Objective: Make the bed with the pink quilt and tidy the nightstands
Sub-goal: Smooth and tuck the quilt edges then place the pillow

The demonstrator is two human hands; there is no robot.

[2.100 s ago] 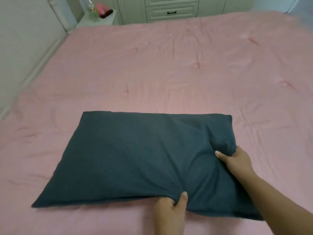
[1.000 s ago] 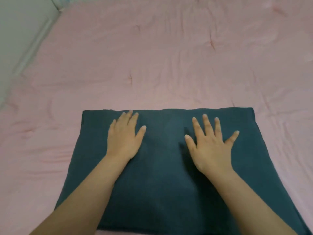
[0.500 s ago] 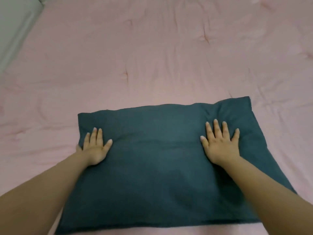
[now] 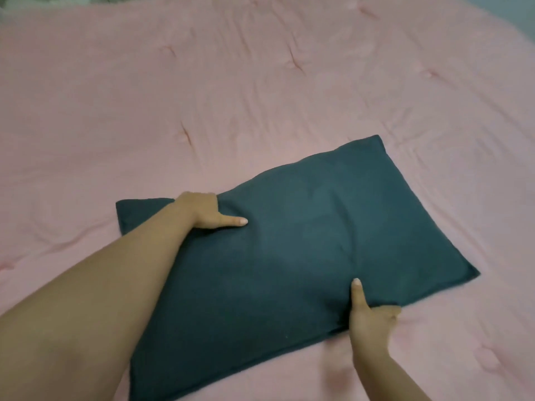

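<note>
dark teal pillow (image 4: 304, 241) lying flat on the pink quilt (image 4: 260, 96), set at a slant, its far right corner pointing up the bed and its near left corner running off the bottom of the view. the quilt spreads across the whole bed, lightly creased, with small tufted dimples here and there.

left hand (image 4: 202, 211) is on the pillow's far long edge, near the far left corner. the thumb lies straight along the top of the fabric, pointing right, and the other fingers are curled over the edge and out of sight behind it, so it's gripping that edge. whether those hidden fingers are spread or together, i cannot tell.

right hand (image 4: 370, 319) is at the near long edge, toward the right end. thumb laid straight on top of the pillow, pointing away, the other fingers tucked underneath the edge against the quilt, pinching the pillow between thumb and fingers. a knuckle or two shows just at the hem.

both forearms bare, reaching in from the bottom of the view.
</note>
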